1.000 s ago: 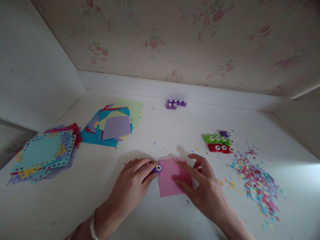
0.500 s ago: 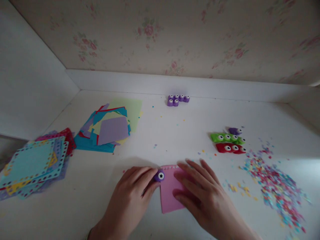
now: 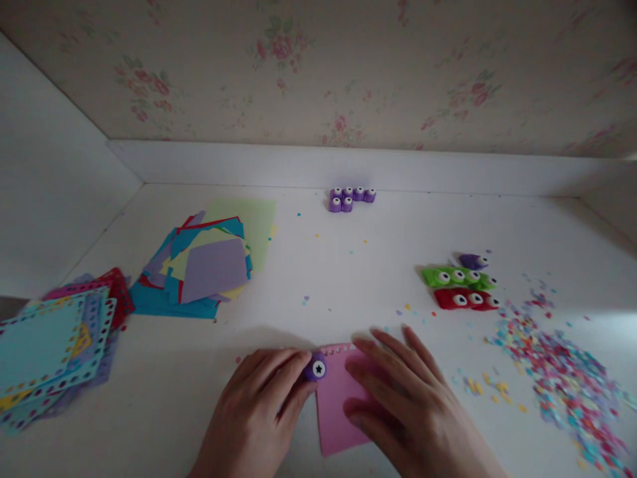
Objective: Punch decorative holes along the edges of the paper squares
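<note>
Between the thumb and fingers of my left hand (image 3: 266, 398) is a small purple punch (image 3: 316, 367) with a star on its white button. The punch sits at the left edge of a pink paper sheet (image 3: 336, 405), near its upper left corner. Small punched holes run along the paper's top edge. My right hand (image 3: 405, 392) lies over the right part of the pink paper with its fingers spread, and covers that side of it.
Plain coloured papers (image 3: 213, 269) lie at the left, with hole-edged sheets (image 3: 40, 342) beyond them. Purple punches (image 3: 347, 199) stand near the wall. Green punches (image 3: 460, 276), red punches (image 3: 462, 299) and scattered confetti (image 3: 562, 378) are at the right.
The camera view has shifted, so the hands and pink paper appear slightly lower. My left hand still holds the punch at the paper's left edge, and my right hand still rests on the paper.
</note>
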`<state>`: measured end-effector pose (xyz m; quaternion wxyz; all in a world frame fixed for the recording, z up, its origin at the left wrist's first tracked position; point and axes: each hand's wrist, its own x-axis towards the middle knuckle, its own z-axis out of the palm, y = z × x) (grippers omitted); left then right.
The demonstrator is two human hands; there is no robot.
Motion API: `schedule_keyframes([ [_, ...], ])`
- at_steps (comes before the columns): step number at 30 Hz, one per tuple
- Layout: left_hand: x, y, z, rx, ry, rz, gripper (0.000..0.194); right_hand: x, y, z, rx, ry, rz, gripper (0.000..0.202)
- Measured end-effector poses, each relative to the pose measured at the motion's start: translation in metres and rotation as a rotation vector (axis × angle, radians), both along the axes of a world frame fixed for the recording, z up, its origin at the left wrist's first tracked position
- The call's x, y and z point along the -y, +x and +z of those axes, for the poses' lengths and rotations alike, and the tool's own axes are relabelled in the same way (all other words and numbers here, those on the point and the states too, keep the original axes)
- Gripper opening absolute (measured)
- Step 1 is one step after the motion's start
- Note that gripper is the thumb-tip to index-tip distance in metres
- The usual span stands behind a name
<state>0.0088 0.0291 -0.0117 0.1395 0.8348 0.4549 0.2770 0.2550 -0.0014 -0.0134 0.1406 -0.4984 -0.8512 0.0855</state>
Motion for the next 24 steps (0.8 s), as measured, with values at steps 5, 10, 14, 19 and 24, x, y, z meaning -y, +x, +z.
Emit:
schedule_keyframes([
  [5,0.001,0.0,-0.001,-0.012,-0.008,0.005,0.02,0.001,0.0,0.001,0.02,-0.013,0.007,0.038],
  [10,0.003,-0.002,-0.004,-0.029,-0.013,0.006,0.02,0.003,-0.001,0.004,0.014,-0.038,-0.004,0.037],
  [14,0.004,-0.004,-0.003,-0.019,-0.072,0.01,0.025,0.003,-0.002,0.005,-0.01,-0.074,-0.021,0.036],
  [19,0.003,-0.002,0.01,0.031,-0.243,0.073,0.033,0.005,-0.003,0.008,-0.029,-0.11,-0.039,0.036],
  [24,-0.001,0.011,0.017,0.053,-0.259,0.108,0.02,0.006,-0.005,0.013,-0.054,-0.142,-0.055,0.035],
])
